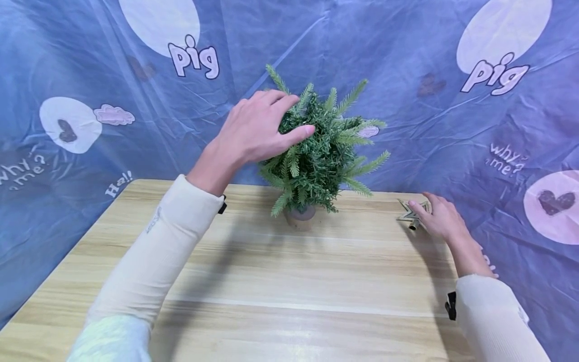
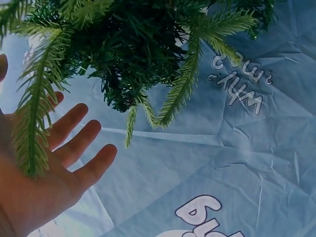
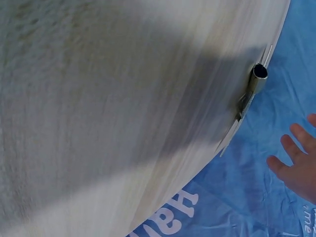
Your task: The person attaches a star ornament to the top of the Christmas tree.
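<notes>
A small artificial pine tree stands in a brown pot at the far middle of the wooden table. My left hand lies flat against the tree's upper left side, fingers straight among the branches. In the left wrist view the open palm shows beneath the green branches. A gold star topper with a short tube lies at the table's far right edge. My right hand rests right beside it, fingers relaxed. The right wrist view shows the star on the table edge, with the fingers apart from it.
A blue plastic sheet printed with "pig" and hearts hangs behind the table and drapes past its sides. Bare wood stretches from the tree toward me. The table's right edge runs close under my right wrist.
</notes>
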Demonstrator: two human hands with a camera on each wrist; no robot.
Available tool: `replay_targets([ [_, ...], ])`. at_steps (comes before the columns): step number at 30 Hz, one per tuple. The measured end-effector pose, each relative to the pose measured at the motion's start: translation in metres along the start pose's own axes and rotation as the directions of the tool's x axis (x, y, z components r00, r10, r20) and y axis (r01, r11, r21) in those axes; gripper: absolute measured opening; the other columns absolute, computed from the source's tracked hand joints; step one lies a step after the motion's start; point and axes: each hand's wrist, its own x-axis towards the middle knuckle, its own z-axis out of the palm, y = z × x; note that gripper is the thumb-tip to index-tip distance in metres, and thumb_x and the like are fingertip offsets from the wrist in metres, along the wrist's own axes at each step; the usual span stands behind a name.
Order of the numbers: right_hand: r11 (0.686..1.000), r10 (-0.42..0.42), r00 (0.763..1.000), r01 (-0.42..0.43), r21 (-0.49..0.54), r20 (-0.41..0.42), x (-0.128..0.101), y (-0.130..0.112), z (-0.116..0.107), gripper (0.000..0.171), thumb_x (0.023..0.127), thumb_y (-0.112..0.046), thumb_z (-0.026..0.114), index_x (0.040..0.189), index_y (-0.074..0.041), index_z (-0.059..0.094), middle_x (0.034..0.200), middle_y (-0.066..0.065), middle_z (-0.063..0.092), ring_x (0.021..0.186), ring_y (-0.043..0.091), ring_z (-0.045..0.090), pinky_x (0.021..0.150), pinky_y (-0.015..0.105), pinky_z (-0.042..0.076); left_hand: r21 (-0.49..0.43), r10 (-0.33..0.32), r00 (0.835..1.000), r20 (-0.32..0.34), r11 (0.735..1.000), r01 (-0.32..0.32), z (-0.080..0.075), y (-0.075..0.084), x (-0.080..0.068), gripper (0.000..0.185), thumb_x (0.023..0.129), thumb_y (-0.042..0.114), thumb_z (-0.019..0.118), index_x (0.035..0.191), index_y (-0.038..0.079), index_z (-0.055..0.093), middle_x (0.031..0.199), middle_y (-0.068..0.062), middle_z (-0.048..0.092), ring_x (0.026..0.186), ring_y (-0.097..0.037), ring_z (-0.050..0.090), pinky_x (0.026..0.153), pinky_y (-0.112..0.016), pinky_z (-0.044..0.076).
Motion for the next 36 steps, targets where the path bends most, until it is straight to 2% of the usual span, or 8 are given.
replay_targets([
  [4, 1.0, -0.005, 1.0, 0.005, 0.023, -0.002, 0.001, 0.002, 0.0, 0.079, 0.094, -0.059, 0.034, 0.144, 0.001, 0.027, 0.138, 0.038, 0.032, 0.124, 0.057, 0.029, 0.096, 0.071, 0.025, 0.012, 0.002, 0.999, 0.039, 1.0, -0.003, -0.001, 0.0, 0.005, 0.083, 0.08, 0.081, 0.028, 0.147, 0.032, 0.027, 0.153, 0.004, 0.03, 0.14, -0.02, 0.029, 0.112, -0.049, 0.029],
  [8, 0.999, -0.004, 1.0, 0.005, 0.035, -0.003, 0.001, 0.004, 0.001, 0.078, 0.094, -0.058, 0.035, 0.145, 0.001, 0.027, 0.138, 0.038, 0.031, 0.124, 0.057, 0.029, 0.096, 0.07, 0.026, 0.029, 0.038, 0.995, 0.089, 0.999, -0.041, 0.001, -0.001, 0.009, 0.085, 0.08, 0.081, 0.027, 0.148, 0.03, 0.025, 0.153, 0.002, 0.029, 0.141, -0.022, 0.027, 0.114, -0.048, 0.026],
  [12, 0.999, -0.008, 1.0, 0.009, 0.041, -0.005, 0.002, 0.007, 0.003, 0.078, 0.094, -0.057, 0.036, 0.145, 0.002, 0.026, 0.138, 0.038, 0.032, 0.124, 0.057, 0.029, 0.096, 0.07, 0.026, 0.042, 0.076, 0.983, 0.166, 0.996, -0.085, 0.007, -0.003, 0.013, 0.091, 0.079, 0.082, 0.027, 0.15, 0.025, 0.022, 0.154, 0.0, 0.026, 0.142, -0.023, 0.025, 0.117, -0.045, 0.023],
  [15, 0.999, -0.009, 1.0, 0.009, 0.043, -0.003, 0.003, 0.008, 0.004, 0.078, 0.094, -0.057, 0.037, 0.144, 0.003, 0.026, 0.138, 0.039, 0.032, 0.123, 0.057, 0.029, 0.096, 0.069, 0.026, 0.025, 0.086, 0.975, 0.206, 0.995, -0.093, 0.012, -0.005, 0.016, 0.096, 0.078, 0.083, 0.027, 0.15, 0.021, 0.02, 0.155, 0.0, 0.024, 0.142, -0.022, 0.024, 0.118, -0.042, 0.022],
  [22, 0.999, 0.003, 1.0, -0.004, 0.052, 0.019, 0.002, 0.011, 0.004, 0.081, 0.093, -0.059, 0.037, 0.145, 0.003, 0.025, 0.138, 0.039, 0.031, 0.123, 0.058, 0.029, 0.097, 0.07, 0.025, -0.043, 0.066, 0.973, 0.221, 0.997, -0.058, 0.021, -0.009, 0.018, 0.098, 0.076, 0.084, 0.03, 0.151, 0.022, 0.015, 0.156, 0.003, 0.02, 0.144, -0.019, 0.02, 0.119, -0.04, 0.018],
  [27, 0.998, -0.002, 1.0, 0.0, 0.055, 0.02, 0.002, 0.015, 0.005, 0.081, 0.093, -0.058, 0.039, 0.143, 0.005, 0.028, 0.138, 0.039, 0.032, 0.121, 0.058, 0.031, 0.097, 0.069, 0.027, -0.066, 0.042, 0.973, 0.228, 0.997, -0.028, 0.026, -0.009, 0.019, 0.098, 0.076, 0.084, 0.032, 0.151, 0.025, 0.014, 0.156, 0.005, 0.02, 0.144, -0.017, 0.021, 0.118, -0.042, 0.021],
  [36, 0.998, 0.025, 0.998, -0.028, 0.055, 0.055, 0.0, 0.023, 0.007, 0.082, 0.092, -0.058, 0.043, 0.146, 0.001, 0.025, 0.139, 0.038, 0.031, 0.12, 0.059, 0.032, 0.093, 0.071, 0.029, -0.119, 0.004, 0.983, 0.186, 0.993, 0.018, 0.033, -0.008, 0.018, 0.091, 0.076, 0.083, 0.033, 0.148, 0.028, 0.025, 0.153, 0.008, 0.027, 0.142, -0.015, 0.024, 0.117, -0.04, 0.023],
])
